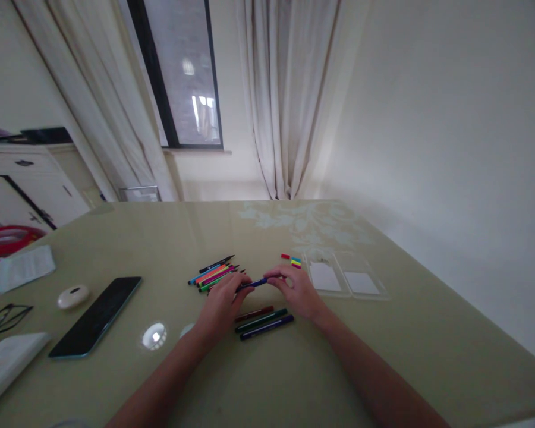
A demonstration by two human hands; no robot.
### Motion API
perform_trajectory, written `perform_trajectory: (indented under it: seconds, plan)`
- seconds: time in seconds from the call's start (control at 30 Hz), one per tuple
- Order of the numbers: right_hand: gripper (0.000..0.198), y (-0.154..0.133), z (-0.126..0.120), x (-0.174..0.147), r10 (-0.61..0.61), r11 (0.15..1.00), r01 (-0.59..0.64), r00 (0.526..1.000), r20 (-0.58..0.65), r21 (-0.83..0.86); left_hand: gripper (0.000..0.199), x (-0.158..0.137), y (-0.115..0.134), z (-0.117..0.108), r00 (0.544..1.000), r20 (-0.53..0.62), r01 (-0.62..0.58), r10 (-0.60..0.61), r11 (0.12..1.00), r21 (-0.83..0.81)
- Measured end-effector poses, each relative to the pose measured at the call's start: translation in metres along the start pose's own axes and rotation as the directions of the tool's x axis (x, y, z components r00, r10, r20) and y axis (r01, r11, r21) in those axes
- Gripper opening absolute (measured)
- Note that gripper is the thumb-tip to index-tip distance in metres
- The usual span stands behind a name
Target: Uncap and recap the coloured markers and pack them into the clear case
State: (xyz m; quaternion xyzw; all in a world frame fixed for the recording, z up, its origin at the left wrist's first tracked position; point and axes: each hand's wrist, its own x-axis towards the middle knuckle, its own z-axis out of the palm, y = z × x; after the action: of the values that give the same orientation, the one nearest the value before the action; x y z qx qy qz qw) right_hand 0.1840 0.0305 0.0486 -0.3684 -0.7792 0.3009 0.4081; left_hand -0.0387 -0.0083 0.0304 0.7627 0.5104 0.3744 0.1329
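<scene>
Left hand [225, 300], right hand [298, 293] pinched closed on slim blue plastic marker [259, 282]; bright plastic markers [218, 276] look uncapped, three dark plastic markers [261, 320] seemingly left toward beige table's [258, 386] near edge

No writing, label, brand, number or sign can be read; any print on the markers [266, 328] is too small to make out
</scene>
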Motion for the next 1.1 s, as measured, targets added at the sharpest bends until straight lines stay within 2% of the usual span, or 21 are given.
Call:
perform_trajectory:
  seconds: [0.1, 0.23, 0.37, 0.47, 0.6, 0.73, 0.8, 0.87, 0.93, 0.97, 1.1]
  plan:
    - [0.017, 0.001, -0.001, -0.001, 0.057, 0.997, -0.058, 0.998, 0.014, 0.042, 0.014, -0.001, 0.0, 0.002, 1.0, -0.004, 0.03, -0.03, 0.998, -0.059]
    - [0.016, 0.002, -0.002, -0.001, 0.071, 0.997, -0.071, 0.997, 0.01, 0.033, 0.014, -0.001, 0.004, 0.004, 0.997, -0.024, 0.072, -0.074, 0.994, -0.085]
    - [0.015, 0.005, -0.004, 0.0, 0.08, 0.997, -0.079, 0.995, 0.062, -0.021, 0.014, 0.002, 0.007, 0.002, 0.991, 0.067, 0.123, -0.118, 0.989, -0.081]
    - [0.017, 0.013, -0.01, 0.001, 0.06, 0.983, -0.042, 0.994, 0.095, -0.18, 0.013, 0.002, 0.003, -0.004, 0.983, 0.145, 0.111, -0.111, 0.994, 0.005]
    - [0.018, 0.031, -0.022, 0.0, 0.013, 0.869, 0.048, 0.993, 0.118, -0.492, 0.015, 0.0, -0.009, -0.011, 0.963, 0.245, 0.09, -0.11, 0.992, 0.091]
    - [0.007, 0.043, -0.028, -0.001, 0.015, 0.823, 0.073, 0.989, 0.149, -0.564, 0.026, 0.003, -0.015, -0.019, 0.939, 0.336, 0.07, -0.078, 0.997, 0.035]
    - [0.007, 0.043, -0.026, -0.001, 0.023, 0.821, 0.069, 0.988, 0.153, -0.567, 0.033, 0.005, -0.018, -0.025, 0.95, 0.302, 0.079, -0.084, 0.997, 0.027]
    - [0.006, 0.039, -0.024, 0.0, 0.031, 0.816, 0.058, 0.989, 0.144, -0.575, 0.036, 0.007, -0.024, -0.032, 0.976, 0.174, 0.118, -0.129, 0.99, 0.073]
    - [0.006, 0.035, -0.022, 0.002, 0.039, 0.815, 0.047, 0.99, 0.136, -0.578, 0.034, 0.007, -0.031, -0.038, 0.981, 0.048, 0.177, -0.186, 0.972, 0.156]
    - [0.006, 0.033, -0.021, 0.002, 0.044, 0.817, 0.041, 0.99, 0.133, -0.575, 0.032, 0.006, -0.035, -0.039, 0.979, 0.019, 0.196, -0.204, 0.961, 0.197]
    - [0.006, 0.027, -0.018, 0.002, 0.028, 0.85, 0.049, 0.99, 0.138, -0.524, 0.029, 0.002, -0.045, -0.037, 0.976, 0.064, 0.181, -0.209, 0.937, 0.297]
